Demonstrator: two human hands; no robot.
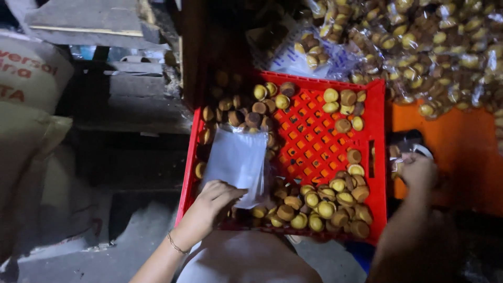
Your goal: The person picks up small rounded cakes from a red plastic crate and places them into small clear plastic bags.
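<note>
Red crate (378, 157); left hand (212, 202) pinches plastic bag (237, 160)

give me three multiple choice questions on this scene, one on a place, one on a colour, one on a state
1. Where does the left hand rest?
A. on the sack
B. at the near edge of the crate, on the clear bag
C. on the heap of packed bags

2. What colour is the crate?
A. red
B. blue
C. green

3. How full is the crate of small cakes?
A. heaped full
B. empty
C. partly filled, bare mesh in the middle

Answers:
1 B, the fingers lie on the bag's lower end over the crate.
2 A, the walls and mesh floor are red.
3 C, the cakes sit along the edges and the open grid shows in the centre.
</note>
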